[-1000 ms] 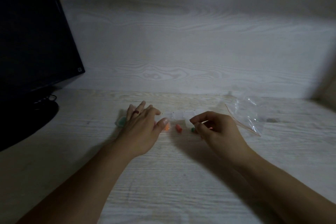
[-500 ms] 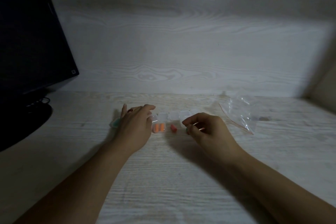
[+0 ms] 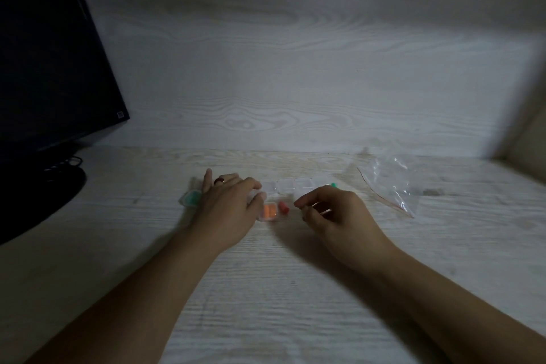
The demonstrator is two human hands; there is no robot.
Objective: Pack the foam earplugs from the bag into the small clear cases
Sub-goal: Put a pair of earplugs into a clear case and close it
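Currently both hands low over pale wood-grain desk [image 3: 266, 289], well apart, dim lighting.

Left hand [image 3: 226, 210]: palm down, fingers fairly straight, spread forward, ring [image 3: 219, 180] on one finger. Thumb tip touching left edge of clear case [image 3: 270, 211] holding two orange earplugs [image 3: 269, 210] side by side. Not gripping anything visibly; fingers resting on or near another clear case under fingertips, contact unclear. Case with green earplugs [image 3: 190, 197] partly hidden under left edge of hand, just beside little finger.

Right hand [image 3: 334, 216]: fingers curled inward, thumb and forefinger tips close together as in a pinch. Cannot tell whether anything sits between them; too dark and blurred.

Loose red-orange earplug [image 3: 284, 207] lying on desk between the hands, just right of orange case, apart from right fingertips.

Row of clear cases [image 3: 295, 185] behind the hands, side by side, roughly parallel to back wall; contents not readable. Single green earplug [image 3: 334, 185] at right end of row, just beyond right knuckles.

Clear plastic bag [image 3: 393, 186] crumpled flat on desk to the right, well apart from right hand, red seal strip along near edge. Contents of bag not discernible.

Dark monitor [image 3: 50, 53] at left, on round black base [image 3: 38, 195], cables behind. Small dark smudge [image 3: 432, 192] on desk right of bag.
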